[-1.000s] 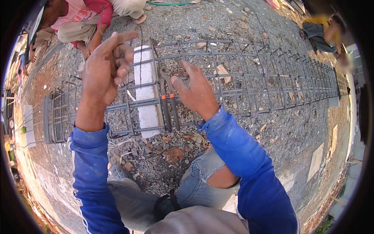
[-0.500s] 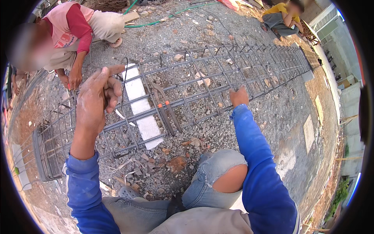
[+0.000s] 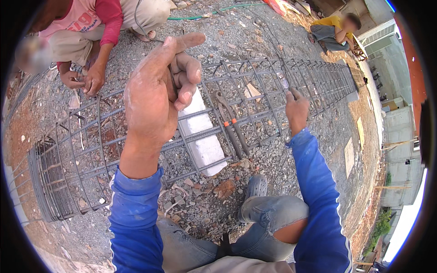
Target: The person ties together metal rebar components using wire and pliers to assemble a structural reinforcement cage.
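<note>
A long cage of steel reinforcing bars [image 3: 255, 119] lies across the ground before me. Above its nearer left part is my raised left hand [image 3: 154, 86], its fingers curled round a thin dark wire [image 3: 144, 28] that arcs up past the thumb. Farther right, my right hand [image 3: 297, 108] is closed at the cage on thin wires [image 3: 276, 45] that stretch up and away from it; their lower ends are hidden. Pincers with dark handles and orange bands [image 3: 233, 129] lie on the bars between my hands. Beneath the cage sits a white block [image 3: 205, 148].
At the left a co-worker in a pink and red shirt [image 3: 77, 22] squats, hands together beside the cage. Another person in yellow [image 3: 334, 29] sits far right. Stacked bar ties [image 3: 48, 182] crowd the cage's left end. Gravel and rubble [image 3: 223, 189] cover the ground; a green hose [image 3: 195, 17] lies beyond.
My view has shifted, and my left hand now appears nearer and farther right with its wire. My right hand has moved slightly along the cage to the right. The co-worker's hands have come together.
</note>
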{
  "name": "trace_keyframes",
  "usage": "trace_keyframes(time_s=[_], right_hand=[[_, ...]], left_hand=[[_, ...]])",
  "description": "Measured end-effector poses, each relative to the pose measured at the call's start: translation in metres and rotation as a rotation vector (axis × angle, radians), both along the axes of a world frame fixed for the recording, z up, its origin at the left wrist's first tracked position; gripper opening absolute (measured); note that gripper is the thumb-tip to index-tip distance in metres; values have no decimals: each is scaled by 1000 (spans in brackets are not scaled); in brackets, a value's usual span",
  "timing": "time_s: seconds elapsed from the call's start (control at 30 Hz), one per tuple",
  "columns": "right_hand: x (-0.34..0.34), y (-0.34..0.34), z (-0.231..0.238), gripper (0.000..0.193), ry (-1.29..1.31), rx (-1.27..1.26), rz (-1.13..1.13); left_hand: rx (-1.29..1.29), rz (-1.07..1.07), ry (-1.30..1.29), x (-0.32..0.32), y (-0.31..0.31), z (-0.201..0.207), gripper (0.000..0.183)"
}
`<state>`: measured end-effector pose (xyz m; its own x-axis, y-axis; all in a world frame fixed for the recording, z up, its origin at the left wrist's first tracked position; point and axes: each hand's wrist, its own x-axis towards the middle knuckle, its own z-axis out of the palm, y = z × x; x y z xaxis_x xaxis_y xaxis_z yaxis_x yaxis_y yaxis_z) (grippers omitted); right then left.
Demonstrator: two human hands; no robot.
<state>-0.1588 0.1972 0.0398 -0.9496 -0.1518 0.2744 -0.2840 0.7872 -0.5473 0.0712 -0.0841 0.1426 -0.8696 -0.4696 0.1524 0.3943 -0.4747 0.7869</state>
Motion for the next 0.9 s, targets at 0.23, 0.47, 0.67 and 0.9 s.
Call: trace_keyframes(time_s=[0.23, 0.47, 0.67, 0.9], right_hand=[[59, -45, -23, 31, 237, 217, 171], [90, -50, -64, 32, 39, 381, 257], [97, -56, -65, 40, 150, 540, 316], [188, -137, 16, 57, -806, -711, 915]], left_hand=[[159, -134, 75, 5, 0, -13, 45], [299, -200, 109, 27, -11, -21, 44], [289, -144, 74, 65, -27, -23, 43], [492, -271, 221, 119, -19, -68, 47]])
